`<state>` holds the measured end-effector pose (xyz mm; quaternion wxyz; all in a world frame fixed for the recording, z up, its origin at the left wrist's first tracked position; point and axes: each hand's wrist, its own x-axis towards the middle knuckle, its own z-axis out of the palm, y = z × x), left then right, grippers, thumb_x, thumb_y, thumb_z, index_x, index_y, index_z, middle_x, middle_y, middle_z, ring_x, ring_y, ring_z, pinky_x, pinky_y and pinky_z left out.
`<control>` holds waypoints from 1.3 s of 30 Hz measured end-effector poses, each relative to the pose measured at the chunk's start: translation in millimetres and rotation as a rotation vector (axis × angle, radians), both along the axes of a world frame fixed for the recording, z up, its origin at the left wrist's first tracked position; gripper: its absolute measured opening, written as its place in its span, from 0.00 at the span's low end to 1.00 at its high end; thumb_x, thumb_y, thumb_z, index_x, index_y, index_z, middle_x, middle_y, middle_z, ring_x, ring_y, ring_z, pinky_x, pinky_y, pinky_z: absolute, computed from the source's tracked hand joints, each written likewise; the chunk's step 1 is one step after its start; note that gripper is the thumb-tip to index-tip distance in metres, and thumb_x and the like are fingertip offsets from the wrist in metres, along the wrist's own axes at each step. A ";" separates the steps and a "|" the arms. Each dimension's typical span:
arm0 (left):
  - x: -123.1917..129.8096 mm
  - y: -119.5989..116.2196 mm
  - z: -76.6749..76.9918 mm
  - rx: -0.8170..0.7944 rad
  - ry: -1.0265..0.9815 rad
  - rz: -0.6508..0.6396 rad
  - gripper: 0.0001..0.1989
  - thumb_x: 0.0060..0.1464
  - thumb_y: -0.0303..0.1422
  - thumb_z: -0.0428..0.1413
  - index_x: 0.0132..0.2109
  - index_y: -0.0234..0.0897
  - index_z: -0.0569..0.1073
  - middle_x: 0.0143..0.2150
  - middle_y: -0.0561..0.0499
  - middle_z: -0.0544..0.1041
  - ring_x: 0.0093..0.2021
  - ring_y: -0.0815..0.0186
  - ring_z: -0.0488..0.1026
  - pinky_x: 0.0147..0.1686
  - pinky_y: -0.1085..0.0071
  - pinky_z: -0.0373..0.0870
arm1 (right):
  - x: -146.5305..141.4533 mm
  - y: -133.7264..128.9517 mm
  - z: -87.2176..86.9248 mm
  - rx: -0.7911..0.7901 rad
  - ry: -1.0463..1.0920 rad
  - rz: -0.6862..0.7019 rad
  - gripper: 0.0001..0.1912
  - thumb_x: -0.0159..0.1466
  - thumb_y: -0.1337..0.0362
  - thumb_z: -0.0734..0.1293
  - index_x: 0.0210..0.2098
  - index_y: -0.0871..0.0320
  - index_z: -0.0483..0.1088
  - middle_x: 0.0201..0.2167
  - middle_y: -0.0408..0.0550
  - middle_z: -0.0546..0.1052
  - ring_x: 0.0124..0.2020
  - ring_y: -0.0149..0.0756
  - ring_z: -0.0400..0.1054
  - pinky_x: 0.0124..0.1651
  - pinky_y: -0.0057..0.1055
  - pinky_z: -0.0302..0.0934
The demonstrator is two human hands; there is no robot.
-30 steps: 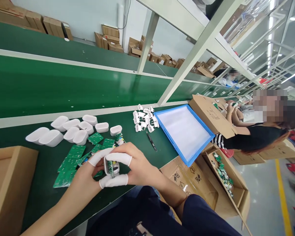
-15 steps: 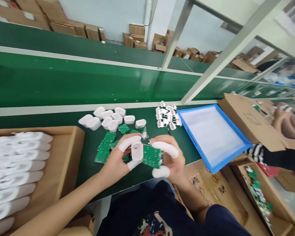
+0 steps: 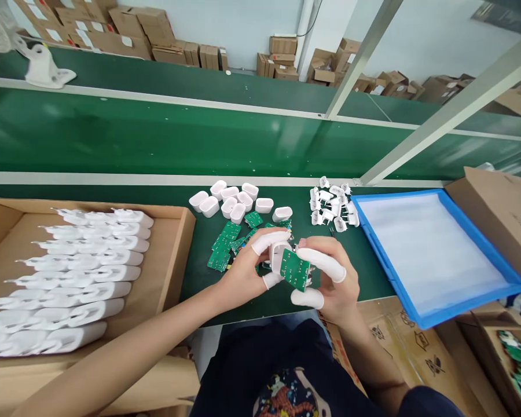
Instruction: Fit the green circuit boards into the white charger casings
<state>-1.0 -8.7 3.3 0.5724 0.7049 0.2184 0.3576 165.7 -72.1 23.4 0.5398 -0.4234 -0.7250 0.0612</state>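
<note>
White covers sheathe some fingertips of both hands. My left hand (image 3: pixel 254 266) is closed around a small white housing (image 3: pixel 278 256), its open end facing right. Between the fingers of my right hand (image 3: pixel 332 275) is a green circuit board (image 3: pixel 294 270), tilted, its left edge at the mouth of the housing. How far the edge is inside cannot be made out. Behind my left hand lie more green boards (image 3: pixel 226 240) and a group of white housings (image 3: pixel 230 202). Small white parts (image 3: pixel 332 202) are grouped beyond my right hand.
An open carton (image 3: pixel 180 255) with rows of white units stands at the left. On the right are a blue-rimmed tray (image 3: pixel 382 255), a cardboard box (image 3: pixel 499 202) and a box of boards at the lower right. A slanted metal post (image 3: pixel 434 110) rises behind.
The view has turned left, showing more of the left carton and a white fan base. The circuit board has come to the housing's mouth, and the housing has turned toward the board.
</note>
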 end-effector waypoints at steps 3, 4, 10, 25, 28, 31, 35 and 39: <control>0.4 0.1 1.8 -0.008 0.021 0.000 0.26 0.52 0.28 0.59 0.57 0.46 0.64 0.58 0.45 0.64 0.57 0.57 0.68 0.51 0.61 0.75 | -1.1 2.3 1.3 0.013 -0.020 -0.007 0.27 0.61 0.55 0.70 0.57 0.50 0.64 0.43 0.51 0.72 0.43 0.44 0.68 0.41 0.44 0.68; 0.4 0.2 2.0 0.000 0.026 -0.002 0.25 0.52 0.29 0.59 0.57 0.46 0.64 0.58 0.45 0.63 0.57 0.56 0.68 0.51 0.61 0.75 | -1.8 3.1 1.7 0.017 -0.029 -0.013 0.26 0.61 0.56 0.70 0.57 0.50 0.64 0.43 0.51 0.71 0.43 0.44 0.68 0.41 0.44 0.67; -0.2 0.4 -1.3 0.029 0.025 -0.010 0.26 0.52 0.28 0.59 0.58 0.47 0.64 0.58 0.46 0.63 0.58 0.58 0.66 0.51 0.62 0.75 | -3.4 8.1 2.3 0.023 -0.093 -0.023 0.25 0.61 0.57 0.70 0.56 0.50 0.64 0.43 0.52 0.71 0.44 0.44 0.68 0.42 0.44 0.67; -0.3 0.7 2.2 0.050 -0.022 -0.007 0.26 0.54 0.26 0.58 0.58 0.48 0.64 0.59 0.47 0.63 0.59 0.59 0.66 0.53 0.63 0.74 | -3.2 6.3 1.7 0.032 -0.026 0.010 0.28 0.59 0.58 0.71 0.57 0.51 0.64 0.43 0.52 0.70 0.44 0.44 0.67 0.43 0.44 0.67; -0.4 1.3 0.1 0.060 -0.016 0.006 0.27 0.52 0.25 0.58 0.58 0.47 0.64 0.59 0.46 0.63 0.58 0.57 0.67 0.52 0.62 0.74 | -4.0 6.6 2.2 0.025 -0.042 0.009 0.27 0.59 0.58 0.72 0.56 0.52 0.65 0.43 0.52 0.70 0.45 0.44 0.67 0.44 0.44 0.67; -0.2 2.0 -2.4 0.079 -0.031 0.012 0.30 0.50 0.22 0.59 0.58 0.48 0.64 0.59 0.46 0.64 0.59 0.57 0.66 0.51 0.63 0.75 | -5.6 8.7 1.6 0.055 -0.059 0.008 0.27 0.58 0.58 0.72 0.55 0.55 0.66 0.43 0.53 0.71 0.45 0.45 0.68 0.44 0.44 0.68; 0.5 2.0 -3.6 0.085 -0.029 0.013 0.32 0.48 0.20 0.58 0.58 0.49 0.65 0.58 0.47 0.64 0.58 0.58 0.67 0.51 0.63 0.75 | -7.9 11.6 -1.6 0.084 -0.059 0.015 0.26 0.58 0.59 0.72 0.55 0.57 0.66 0.42 0.54 0.71 0.44 0.44 0.67 0.44 0.44 0.67; 1.5 1.9 -2.6 0.029 -0.025 0.004 0.33 0.47 0.19 0.58 0.58 0.49 0.66 0.56 0.48 0.66 0.55 0.59 0.69 0.49 0.64 0.76 | -8.8 12.5 -3.2 0.085 -0.034 -0.008 0.27 0.58 0.60 0.73 0.55 0.55 0.66 0.42 0.53 0.71 0.44 0.44 0.68 0.44 0.44 0.67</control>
